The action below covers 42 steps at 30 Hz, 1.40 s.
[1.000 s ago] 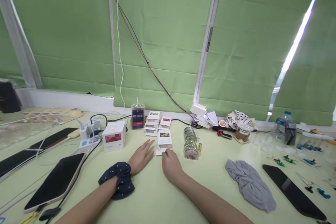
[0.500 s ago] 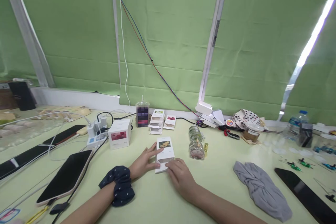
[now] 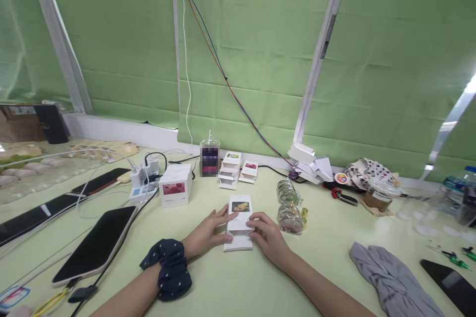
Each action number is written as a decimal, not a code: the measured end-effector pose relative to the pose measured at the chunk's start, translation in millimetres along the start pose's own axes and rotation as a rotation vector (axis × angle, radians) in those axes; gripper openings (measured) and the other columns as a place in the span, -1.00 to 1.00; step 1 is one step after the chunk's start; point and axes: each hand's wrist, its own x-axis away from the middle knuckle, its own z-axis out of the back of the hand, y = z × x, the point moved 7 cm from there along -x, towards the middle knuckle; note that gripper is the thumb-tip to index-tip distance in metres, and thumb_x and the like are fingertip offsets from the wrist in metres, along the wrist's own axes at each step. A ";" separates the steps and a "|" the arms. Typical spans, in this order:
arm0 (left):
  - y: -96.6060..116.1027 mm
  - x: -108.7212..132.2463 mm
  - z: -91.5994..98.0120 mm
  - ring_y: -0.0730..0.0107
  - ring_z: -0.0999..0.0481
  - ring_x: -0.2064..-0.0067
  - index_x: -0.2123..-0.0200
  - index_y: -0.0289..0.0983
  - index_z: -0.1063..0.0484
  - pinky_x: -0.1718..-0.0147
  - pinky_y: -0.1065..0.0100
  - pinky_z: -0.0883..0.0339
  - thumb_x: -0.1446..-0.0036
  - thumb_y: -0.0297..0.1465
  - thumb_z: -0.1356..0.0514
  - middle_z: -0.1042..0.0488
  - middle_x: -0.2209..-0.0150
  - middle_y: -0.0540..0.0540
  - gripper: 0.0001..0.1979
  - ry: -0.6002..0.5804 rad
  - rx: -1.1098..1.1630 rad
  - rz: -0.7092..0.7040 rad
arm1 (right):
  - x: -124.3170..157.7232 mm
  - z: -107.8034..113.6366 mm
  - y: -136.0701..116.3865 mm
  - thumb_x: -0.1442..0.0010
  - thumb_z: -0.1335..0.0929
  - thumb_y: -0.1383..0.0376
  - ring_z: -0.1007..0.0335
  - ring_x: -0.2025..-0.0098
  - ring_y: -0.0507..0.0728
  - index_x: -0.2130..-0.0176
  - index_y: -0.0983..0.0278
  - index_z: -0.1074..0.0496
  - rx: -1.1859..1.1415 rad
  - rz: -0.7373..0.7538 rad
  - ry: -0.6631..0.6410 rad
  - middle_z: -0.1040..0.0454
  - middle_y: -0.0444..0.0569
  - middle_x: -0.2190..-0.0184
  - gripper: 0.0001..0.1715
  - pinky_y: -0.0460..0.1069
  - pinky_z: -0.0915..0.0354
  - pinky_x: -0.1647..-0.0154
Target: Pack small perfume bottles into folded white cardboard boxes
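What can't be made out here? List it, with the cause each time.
All in the head view:
- Small print on the white box: too small to read.
- Parts of its side edges: covered by the left hand and right hand.
- Drink cup front: pixelated.
- Grey cloth, near end: cut off by the bottom edge.

A bunched, dark navy fabric scrunchie (image 3: pixel 173 271) with small white dots rings the left wrist (image 3: pixel 188 247).

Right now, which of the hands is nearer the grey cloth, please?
Right: the right hand is left of the grey cloth; the left hand is farther left, past the white box between them.
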 end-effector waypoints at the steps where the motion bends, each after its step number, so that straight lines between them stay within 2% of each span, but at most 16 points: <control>1: 1.2 0.8 0.3 0.05 0.08 -0.33 -0.22 -0.07 -0.14 -0.26 -0.03 0.17 -0.06 -0.18 -0.22 -0.03 -0.30 -0.09 -0.35 0.003 0.000 -0.001 | 0.3 0.2 -0.7 -0.17 -0.27 0.40 -0.38 0.31 0.07 0.14 0.17 -0.44 0.001 -0.005 -0.002 -0.37 0.04 0.12 -0.73 0.00 -0.39 0.28; 5: 5.0 4.8 1.1 0.10 -0.01 -0.32 -0.21 -0.11 -0.18 -0.25 0.09 0.04 -0.08 -0.21 -0.19 -0.11 -0.28 -0.06 -0.39 0.041 0.022 -0.002 | 1.5 1.4 -4.0 -0.19 -0.27 0.37 -0.37 0.34 0.06 0.16 0.16 -0.44 0.008 0.000 -0.006 -0.38 0.04 0.12 -0.76 0.00 -0.39 0.30; 12: 3.4 8.8 -3.6 0.16 -0.07 -0.30 -0.21 -0.15 -0.20 -0.25 0.18 0.00 -0.14 -0.18 -0.12 -0.17 -0.26 -0.04 -0.44 0.086 0.010 -0.015 | 6.0 -0.1 -10.3 -0.19 -0.25 0.41 -0.37 0.33 0.05 0.21 0.17 -0.41 0.042 0.053 -0.017 -0.36 0.03 0.12 -0.78 -0.02 -0.36 0.27; 14: 3.6 9.9 -4.1 0.13 -0.06 -0.31 -0.22 -0.14 -0.17 -0.25 0.15 0.01 -0.15 -0.18 -0.12 -0.09 -0.29 -0.06 -0.43 0.076 -0.004 -0.010 | 6.8 0.0 -12.7 -0.17 -0.24 0.44 -0.36 0.35 0.04 0.23 0.19 -0.39 0.044 0.077 -0.020 -0.35 0.04 0.12 -0.78 -0.02 -0.36 0.28; 18: 11.8 11.5 -2.2 0.10 0.00 -0.32 -0.25 -0.13 -0.11 -0.24 0.15 0.00 -0.15 -0.24 -0.14 0.26 -0.37 -0.06 -0.41 0.052 0.010 -0.067 | 7.3 0.6 -16.0 -0.15 -0.24 0.49 -0.33 0.40 0.02 0.23 0.24 -0.36 0.040 0.121 -0.033 -0.34 0.06 0.11 -0.78 -0.02 -0.35 0.30; 20: 17.0 11.5 -1.0 0.11 0.10 -0.34 -0.26 -0.14 -0.08 -0.26 0.12 0.06 -0.16 -0.29 -0.13 0.31 -0.37 -0.06 -0.40 0.041 0.017 -0.114 | 7.4 0.2 -16.1 -0.16 -0.23 0.50 -0.33 0.37 0.02 0.23 0.24 -0.35 0.039 0.124 -0.047 -0.32 0.06 0.11 -0.77 -0.03 -0.34 0.29; 22: 19.3 11.0 -0.9 0.13 0.17 -0.36 -0.27 -0.15 -0.05 -0.27 0.07 0.14 -0.15 -0.31 -0.14 0.22 -0.37 -0.09 -0.37 0.016 0.013 -0.131 | 7.4 -0.3 -16.0 -0.17 -0.23 0.50 -0.33 0.35 0.02 0.23 0.23 -0.34 0.036 0.120 -0.056 -0.32 0.06 0.10 -0.77 -0.03 -0.33 0.29; 26: 18.8 10.5 -0.9 0.17 0.11 -0.35 -0.28 -0.13 0.00 -0.28 0.05 0.16 -0.14 -0.25 -0.16 0.10 -0.35 -0.11 -0.32 -0.046 0.063 -0.137 | 7.2 -0.7 -17.5 -0.17 -0.22 0.49 -0.33 0.32 0.03 0.22 0.23 -0.33 0.021 0.116 -0.065 -0.30 0.06 0.10 -0.78 -0.05 -0.33 0.29; 29: 17.3 11.1 0.8 0.11 0.10 -0.35 -0.28 -0.13 -0.01 -0.27 0.05 0.15 0.00 -0.17 -0.28 0.11 -0.35 -0.14 -0.19 -0.079 0.117 -0.144 | 7.2 -0.1 -19.0 -0.17 -0.21 0.50 -0.32 0.28 0.05 0.23 0.23 -0.31 0.013 0.119 -0.064 -0.31 0.06 0.11 -0.78 -0.05 -0.31 0.27; 32: 15.4 11.5 2.0 0.05 0.09 -0.34 -0.27 -0.13 -0.04 -0.27 0.04 0.17 0.14 -0.18 -0.37 0.11 -0.35 -0.17 -0.07 -0.095 0.150 -0.140 | 7.8 0.0 -18.0 -0.17 -0.20 0.50 -0.32 0.27 0.05 0.28 0.24 -0.30 0.024 0.121 -0.065 -0.31 0.06 0.12 -0.80 -0.04 -0.29 0.27; 42: 13.6 10.0 4.0 0.05 0.00 -0.32 -0.22 -0.13 -0.16 -0.26 0.04 0.10 0.15 -0.18 -0.38 0.00 -0.32 -0.17 -0.15 -0.019 0.186 -0.150 | 8.2 -1.2 -17.1 -0.17 -0.27 0.42 -0.29 0.39 -0.01 0.29 0.24 -0.32 -0.024 0.069 -0.090 -0.29 0.05 0.08 -0.90 -0.03 -0.32 0.28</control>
